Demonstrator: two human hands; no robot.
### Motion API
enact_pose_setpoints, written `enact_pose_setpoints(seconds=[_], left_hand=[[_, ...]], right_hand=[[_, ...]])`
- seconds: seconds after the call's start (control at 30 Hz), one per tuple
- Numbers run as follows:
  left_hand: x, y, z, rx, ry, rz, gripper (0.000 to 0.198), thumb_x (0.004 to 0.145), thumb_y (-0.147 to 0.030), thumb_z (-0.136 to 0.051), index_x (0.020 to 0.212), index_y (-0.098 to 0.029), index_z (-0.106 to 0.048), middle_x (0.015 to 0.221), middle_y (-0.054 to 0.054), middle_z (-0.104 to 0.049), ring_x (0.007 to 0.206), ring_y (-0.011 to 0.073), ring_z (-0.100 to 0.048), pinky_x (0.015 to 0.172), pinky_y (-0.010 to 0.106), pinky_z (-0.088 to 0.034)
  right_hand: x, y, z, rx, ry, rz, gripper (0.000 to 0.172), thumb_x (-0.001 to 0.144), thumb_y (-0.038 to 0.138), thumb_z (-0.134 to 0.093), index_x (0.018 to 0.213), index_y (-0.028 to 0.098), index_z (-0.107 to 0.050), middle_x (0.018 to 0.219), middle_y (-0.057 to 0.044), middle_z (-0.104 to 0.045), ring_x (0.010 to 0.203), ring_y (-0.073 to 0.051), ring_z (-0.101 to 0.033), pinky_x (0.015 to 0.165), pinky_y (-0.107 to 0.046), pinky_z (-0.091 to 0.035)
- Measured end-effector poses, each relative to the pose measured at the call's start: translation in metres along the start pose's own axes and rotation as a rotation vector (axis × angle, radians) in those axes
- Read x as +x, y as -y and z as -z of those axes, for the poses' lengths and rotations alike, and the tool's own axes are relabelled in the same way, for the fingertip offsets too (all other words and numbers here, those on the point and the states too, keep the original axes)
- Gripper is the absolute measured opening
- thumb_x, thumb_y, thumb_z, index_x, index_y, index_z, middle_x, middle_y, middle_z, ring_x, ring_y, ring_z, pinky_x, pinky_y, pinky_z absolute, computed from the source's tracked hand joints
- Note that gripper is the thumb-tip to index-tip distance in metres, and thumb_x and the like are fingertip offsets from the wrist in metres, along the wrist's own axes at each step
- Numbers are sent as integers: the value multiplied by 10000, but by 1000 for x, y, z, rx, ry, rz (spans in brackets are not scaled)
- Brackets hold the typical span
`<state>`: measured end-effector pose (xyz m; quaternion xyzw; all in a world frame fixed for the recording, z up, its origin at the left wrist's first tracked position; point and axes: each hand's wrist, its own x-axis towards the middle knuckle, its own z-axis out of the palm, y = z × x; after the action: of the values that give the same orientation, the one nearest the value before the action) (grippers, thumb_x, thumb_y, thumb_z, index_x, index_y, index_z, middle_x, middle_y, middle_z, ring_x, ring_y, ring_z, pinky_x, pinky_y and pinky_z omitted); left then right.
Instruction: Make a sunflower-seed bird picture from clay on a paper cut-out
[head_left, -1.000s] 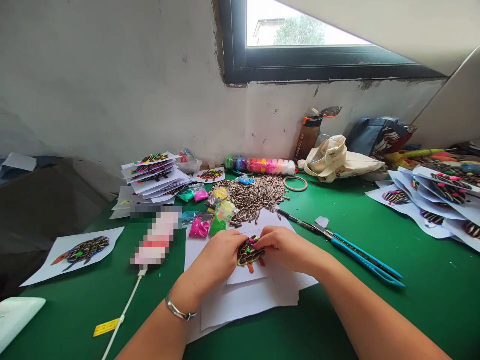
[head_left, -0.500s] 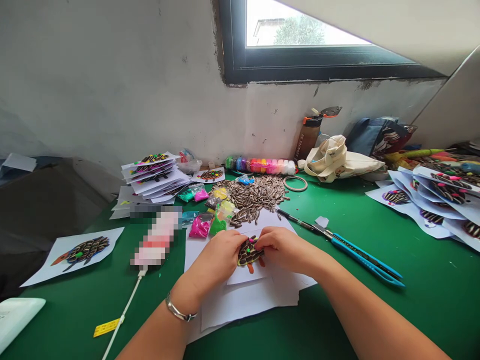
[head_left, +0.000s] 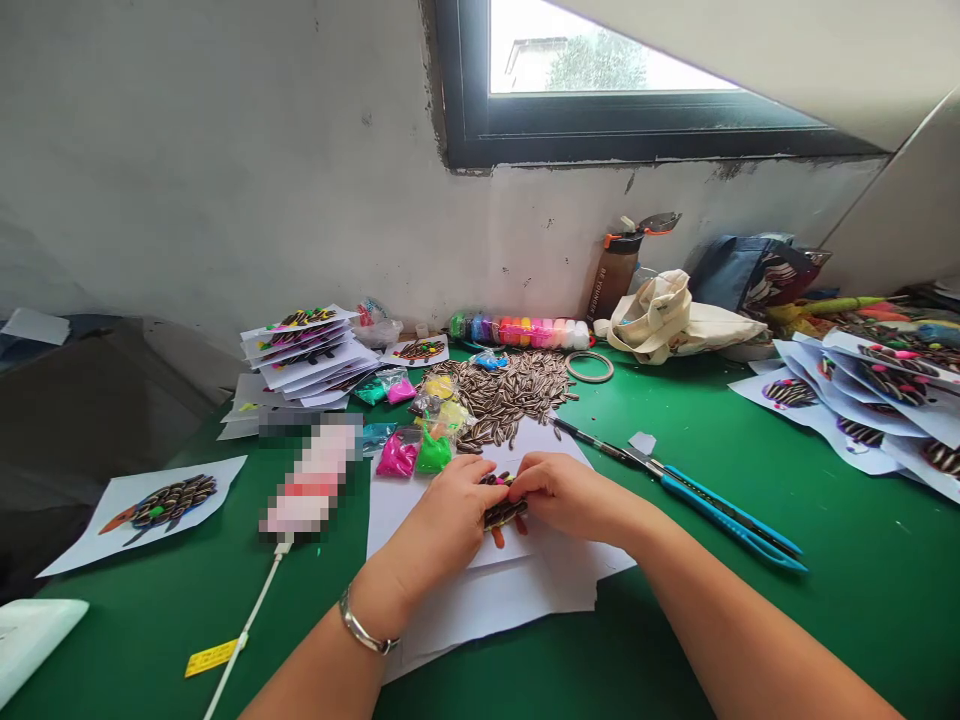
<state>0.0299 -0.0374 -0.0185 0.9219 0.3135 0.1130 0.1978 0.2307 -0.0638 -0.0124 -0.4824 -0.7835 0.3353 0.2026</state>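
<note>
A small picture of a bird-like body made of striped sunflower seeds (head_left: 504,515), with orange feet, lies on white paper sheets (head_left: 525,600) in front of me. My left hand (head_left: 450,510) reaches over its left and upper part, fingers closed together and tips meeting those of the other hand. My right hand (head_left: 574,495) is closed in a pinch at the picture's right side. Whatever sits between the fingertips is too small and covered to make out. A bit of pink clay shows just above the seeds. Much of the picture is hidden by my fingers.
Behind the sheets are a heap of sunflower seeds (head_left: 517,390) and bags of coloured clay (head_left: 397,455). A blue utility knife (head_left: 727,520) and a pen (head_left: 592,440) lie right. Finished seed pictures (head_left: 176,500) lie left, with stacks on both sides. A tape roll (head_left: 589,367) sits behind.
My left hand has slid right over the seed picture, its fingers now meeting my right hand's fingertips and covering more of it. My right hand stays nearly where it was.
</note>
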Motion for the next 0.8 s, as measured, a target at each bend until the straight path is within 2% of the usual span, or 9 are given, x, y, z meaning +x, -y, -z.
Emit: enact_pose_setpoints(seconds=[0.13, 0.23, 0.4, 0.53, 0.6, 0.8], left_hand=[[1, -3, 5, 12, 22, -22, 414, 814, -4, -475, 998, -266, -738, 962, 58, -615, 979, 220, -517, 877, 332, -445], [2, -5, 8, 12, 41, -31, 395, 804, 4, -481, 940, -252, -750, 906, 53, -607, 923, 206, -520, 839, 311, -437], [2, -6, 8, -25, 30, -3, 370, 835, -11, -472, 971, -235, -733, 923, 45, -617, 884, 184, -525, 772, 271, -424], [2, -7, 10, -69, 25, 20, 252, 874, -66, -484, 877, -195, -701, 857, 30, -618, 827, 166, -536, 736, 252, -413], [1, -7, 13, -86, 20, 36, 253, 911, -96, -451, 844, -189, -677, 813, 22, -613, 791, 159, -538, 721, 249, -409], [0, -6, 17, -39, 17, 62, 244, 919, -104, -439, 834, -183, -654, 830, 18, -629, 791, 155, -549, 738, 255, -403]], right_hand=[[-3, 1, 7, 30, 21, -9, 397, 738, 25, -441, 793, 228, -778, 849, -23, -649, 789, -135, -596, 761, -233, -422], [-4, 2, 10, 22, -2, -24, 406, 750, 40, -444, 835, 243, -785, 829, -20, -642, 788, -137, -591, 741, -232, -418], [-3, 4, 7, 7, 29, -8, 425, 733, 18, -417, 768, 242, -777, 821, -19, -630, 768, -123, -588, 752, -231, -411], [-2, 4, 5, 6, 37, 8, 421, 724, 7, -414, 752, 233, -768, 802, -17, -636, 772, -124, -590, 747, -226, -410], [-2, 3, 5, 4, 25, 15, 416, 739, 14, -417, 756, 238, -768, 803, -13, -641, 774, -123, -589, 747, -224, -410], [-3, 1, 6, 12, 6, 12, 410, 772, 34, -425, 757, 249, -773, 814, -8, -646, 755, -116, -587, 734, -217, -411]])
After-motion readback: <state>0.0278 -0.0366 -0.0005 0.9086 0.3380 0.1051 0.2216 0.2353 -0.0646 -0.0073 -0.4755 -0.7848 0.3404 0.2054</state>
